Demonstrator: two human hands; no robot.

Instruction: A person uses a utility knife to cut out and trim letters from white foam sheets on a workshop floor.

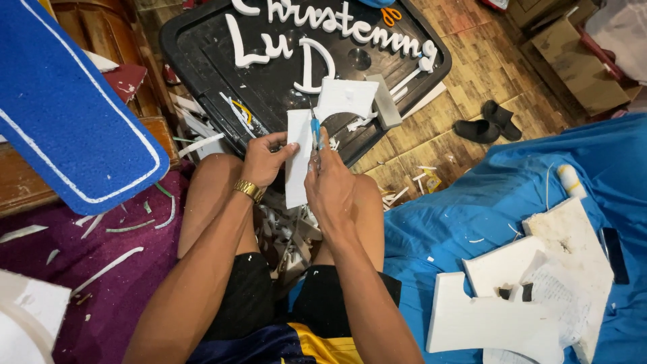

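My left hand point(265, 159) grips the left edge of a white foam piece point(296, 172), held upright above my knees. Pressed against that foam is a blue-handled craft knife point(315, 132), which my right hand point(329, 183) holds with its tip pointing up. A second white foam shape with a curved cut-out point(345, 98) sits just beyond the knife on a black tray point(202, 47). Foam scraps lie between my legs.
White foam letters point(323, 20) and orange scissors point(390, 15) lie on the black tray. A blue foam board point(67, 114) leans at left. White foam offcuts point(499, 303) rest on a blue cloth at right. Black slippers point(486, 125) sit on the floor.
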